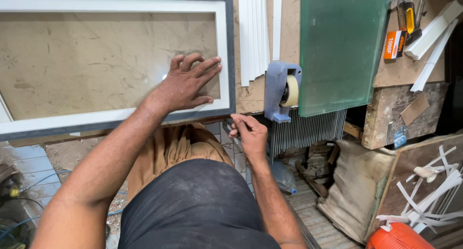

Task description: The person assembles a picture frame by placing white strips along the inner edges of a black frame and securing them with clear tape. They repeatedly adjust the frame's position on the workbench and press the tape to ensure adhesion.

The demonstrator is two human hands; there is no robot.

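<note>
A: One picture frame (226, 51) is seen flat on the tabletop (251, 97), grey outside, white inside. Its left end is cut off by the picture edge, so the full length cannot be judged.

B: And the left hand (185, 82) is laid flat on the brown backing board inside the frame, near the lower right corner. The fingers are spread and nothing is gripped.

A: The right hand (248, 133) is held just below the tabletop edge, under that same corner. The fingers are curled together, but what is pinched there, if anything, cannot be made out; only a sliver of something pale and metallic is glimpsed beside the thumb.

B: One tape dispenser (282, 90) is counted, grey-blue, with one roll of pale tape in it, standing just right of the frame. One green glass sheet (340, 41) is propped beside it, its top cut off.

A: White strips (255, 32) are stacked between frame and glass; too tightly packed to be counted. More white offcuts (429, 191) are scattered lower right, also uncountable.

B: One orange object (395, 237) is clipped by the bottom edge, and its kind cannot be told.
</note>
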